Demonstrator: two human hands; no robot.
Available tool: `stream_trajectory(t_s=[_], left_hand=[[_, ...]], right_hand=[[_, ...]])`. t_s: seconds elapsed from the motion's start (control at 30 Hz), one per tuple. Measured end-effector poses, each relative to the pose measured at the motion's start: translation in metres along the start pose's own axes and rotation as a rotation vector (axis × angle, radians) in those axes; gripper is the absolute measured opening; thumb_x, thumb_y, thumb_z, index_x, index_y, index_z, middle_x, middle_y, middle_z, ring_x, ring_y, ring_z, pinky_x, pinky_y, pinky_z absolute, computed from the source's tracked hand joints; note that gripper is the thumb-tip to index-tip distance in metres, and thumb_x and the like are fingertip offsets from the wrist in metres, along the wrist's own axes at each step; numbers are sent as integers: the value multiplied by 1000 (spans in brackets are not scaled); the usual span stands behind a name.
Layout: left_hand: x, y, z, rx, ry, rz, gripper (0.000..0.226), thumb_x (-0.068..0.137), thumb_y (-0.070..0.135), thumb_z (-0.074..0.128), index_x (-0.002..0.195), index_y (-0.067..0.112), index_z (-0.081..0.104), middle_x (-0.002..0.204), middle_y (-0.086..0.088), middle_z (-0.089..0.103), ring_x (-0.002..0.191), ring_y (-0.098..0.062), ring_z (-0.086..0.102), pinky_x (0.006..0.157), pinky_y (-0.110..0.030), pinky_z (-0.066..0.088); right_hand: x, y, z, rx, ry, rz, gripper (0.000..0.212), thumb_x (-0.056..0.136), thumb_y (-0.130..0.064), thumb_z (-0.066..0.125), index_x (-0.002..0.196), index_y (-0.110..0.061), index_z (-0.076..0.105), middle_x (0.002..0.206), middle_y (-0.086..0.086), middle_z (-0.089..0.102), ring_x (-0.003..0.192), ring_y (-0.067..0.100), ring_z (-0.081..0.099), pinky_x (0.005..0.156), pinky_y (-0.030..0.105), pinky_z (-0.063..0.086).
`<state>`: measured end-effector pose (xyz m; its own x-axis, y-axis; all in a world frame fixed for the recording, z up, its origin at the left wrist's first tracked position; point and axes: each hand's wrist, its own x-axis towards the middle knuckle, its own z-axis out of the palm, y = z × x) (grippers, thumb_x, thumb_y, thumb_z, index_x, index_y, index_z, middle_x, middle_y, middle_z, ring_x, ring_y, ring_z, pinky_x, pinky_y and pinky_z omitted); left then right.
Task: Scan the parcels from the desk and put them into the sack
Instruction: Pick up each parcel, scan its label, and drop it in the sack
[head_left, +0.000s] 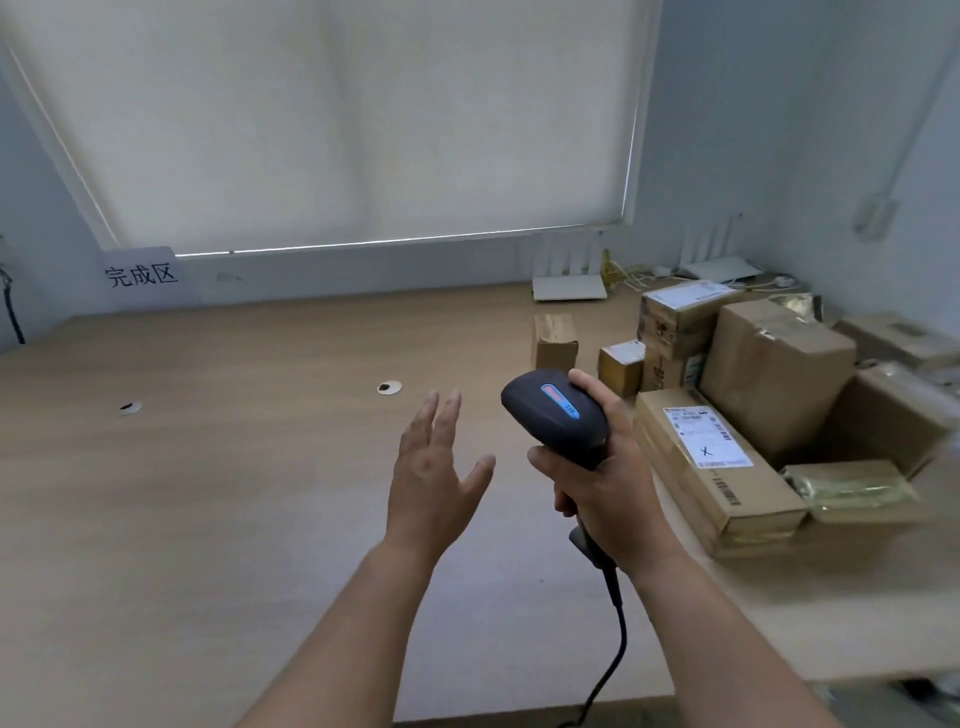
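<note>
Item: handheld barcode scanner (558, 410), dark body with a blue strip on top, cable trailing down off the near desk (234, 493) edge. Held upright by the right hand (605, 488), fingers wrapped round its handle.

Item: left hand (434, 467), raised above the desk just left of the scanner, fingers straight and spread, holding nothing.

Item: parcels (769, 395), cardboard boxes heaped at the desk's right end, right of both hands and untouched. Nearest was a long flat box (711, 467) with a white label, lying just beside the right hand.

Item: paper sign (141, 275) with printed characters, on the far wall at left.

Sack: not seen.
</note>
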<state>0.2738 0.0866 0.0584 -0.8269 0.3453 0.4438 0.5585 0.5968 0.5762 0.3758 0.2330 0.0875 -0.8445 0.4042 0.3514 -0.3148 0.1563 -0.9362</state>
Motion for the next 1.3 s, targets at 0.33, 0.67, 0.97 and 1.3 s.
stream_trajectory(t_s=[0.33, 0.67, 0.97, 1.3], left_hand=[[88, 5, 61, 8, -104, 50, 78, 86, 34, 67, 151, 23, 24, 158, -4, 19, 141, -21, 21, 111, -34, 26], [205, -15, 129, 26, -178, 71, 79, 87, 37, 64, 152, 26, 20, 159, -2, 14, 143, -21, 17, 114, -35, 22], [292, -42, 217, 56, -284, 112, 80, 88, 41, 62, 152, 25, 17, 160, -2, 11, 144, -22, 14, 115, -32, 16], [351, -51, 310, 159, -337, 92, 81, 85, 55, 58, 151, 26, 21, 161, -6, 7, 144, -25, 15, 115, -35, 16]], right_hand=[[76, 44, -54, -81, 156, 4, 71, 84, -2, 74, 137, -39, 44, 120, -7, 57, 52, 16, 54, 48, 28, 47], [194, 102, -85, -140, 239, 71, 72, 82, 0, 76, 138, -34, 46, 114, -4, 60, 47, 14, 51, 42, 25, 45], [275, 164, -95, -182, 275, 145, 72, 81, -2, 77, 132, -43, 45, 111, -16, 59, 48, 10, 51, 42, 23, 46], [325, 227, -109, -115, 365, 214, 72, 82, -2, 75, 136, -39, 46, 120, 7, 61, 48, 1, 53, 41, 19, 42]])
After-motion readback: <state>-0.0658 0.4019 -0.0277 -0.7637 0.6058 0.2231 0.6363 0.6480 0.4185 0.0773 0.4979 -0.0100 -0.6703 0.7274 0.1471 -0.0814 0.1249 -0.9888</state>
